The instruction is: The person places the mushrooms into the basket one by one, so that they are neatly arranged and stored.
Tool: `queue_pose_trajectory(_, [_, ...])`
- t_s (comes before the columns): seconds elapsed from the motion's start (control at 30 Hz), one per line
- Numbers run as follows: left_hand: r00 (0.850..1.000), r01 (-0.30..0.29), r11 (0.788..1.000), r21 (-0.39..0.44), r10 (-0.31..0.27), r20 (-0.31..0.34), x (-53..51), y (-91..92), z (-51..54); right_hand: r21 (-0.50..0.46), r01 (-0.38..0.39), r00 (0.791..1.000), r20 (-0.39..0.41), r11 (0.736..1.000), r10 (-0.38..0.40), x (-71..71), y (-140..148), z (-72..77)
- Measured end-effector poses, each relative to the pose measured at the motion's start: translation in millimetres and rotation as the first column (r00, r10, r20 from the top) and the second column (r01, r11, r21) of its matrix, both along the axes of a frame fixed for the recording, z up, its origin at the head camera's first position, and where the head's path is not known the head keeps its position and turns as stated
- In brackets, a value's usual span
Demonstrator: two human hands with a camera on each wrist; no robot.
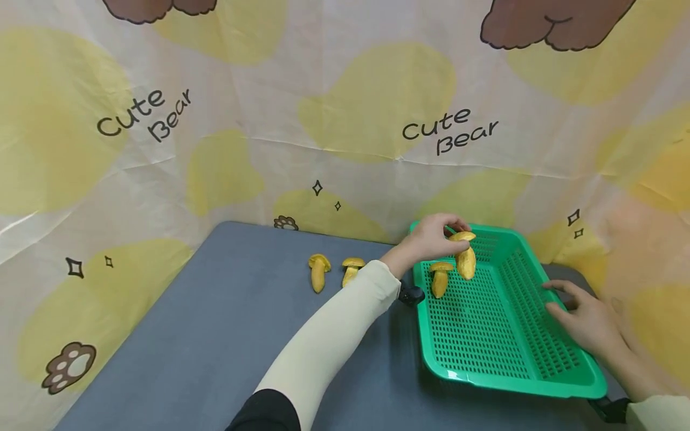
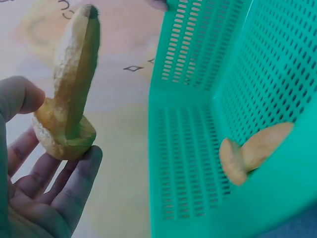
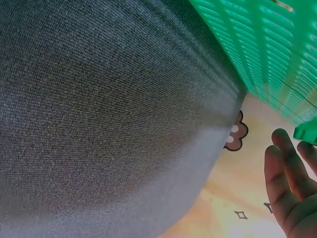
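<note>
My left hand (image 1: 429,238) pinches a yellow-brown mushroom (image 1: 466,263) by its cap, above the far left part of a green plastic basket (image 1: 426,341). In the left wrist view this mushroom (image 2: 74,69) shows its thick stem, with thumb and fingers on either side of the cap. Inside the basket, by its left wall, lies another mushroom (image 1: 440,281). My right hand (image 1: 590,326) is at the basket's right rim with its fingers loosely extended; whether they touch the rim cannot be told. The right wrist view shows these fingers (image 3: 280,173) beside the basket's underside.
Two more mushrooms lie on the grey table (image 1: 242,335) left of the basket: one mushroom (image 1: 318,274) in full view, the other mushroom (image 1: 353,267) partly behind my left forearm. A patterned cloth (image 1: 350,120) hangs behind the table and along its sides.
</note>
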State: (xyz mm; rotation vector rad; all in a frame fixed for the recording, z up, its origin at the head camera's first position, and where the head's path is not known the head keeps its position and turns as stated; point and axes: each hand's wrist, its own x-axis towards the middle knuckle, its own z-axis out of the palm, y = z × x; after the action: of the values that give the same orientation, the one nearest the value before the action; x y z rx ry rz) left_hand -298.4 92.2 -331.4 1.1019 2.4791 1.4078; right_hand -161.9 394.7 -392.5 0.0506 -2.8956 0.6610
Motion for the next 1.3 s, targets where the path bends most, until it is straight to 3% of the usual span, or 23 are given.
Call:
queue_pose_trajectory(0.3, [0.998,-0.038,0.997,-0.072,0.042,0.052,-5.2,27.0,-9.4,-0.001,-0.004,1.000,-0.006,1.000,0.004,-0.2,-0.9,2.0])
queue_pose_trajectory(0.47, [0.993,-0.027,0.998,-0.061,0.034,0.115,-8.2,39.9,-15.2,-0.007,-0.006,1.000,-0.022,1.000,0.006,-0.7,-0.4,0.8])
queue_pose_trajectory(0.67, [0.993,-0.012,0.995,-0.103,0.024,0.114,-15.7,54.7,-26.5,-0.016,-0.004,0.999,-0.038,1.000,0.003,0.4,-0.6,-1.4])
queue_pose_trajectory(0.93, [0.987,-0.007,0.992,-0.129,0.028,0.158,-20.6,60.1,-46.9,-0.012,-0.003,0.999,-0.045,1.000,0.003,-2.3,-0.9,-4.7])
queue_pose_trajectory(1.3, [0.984,-0.017,0.983,-0.183,0.049,0.170,-31.0,65.8,-60.7,-0.024,0.002,0.998,-0.055,1.000,-0.003,-1.6,-1.1,-3.2])
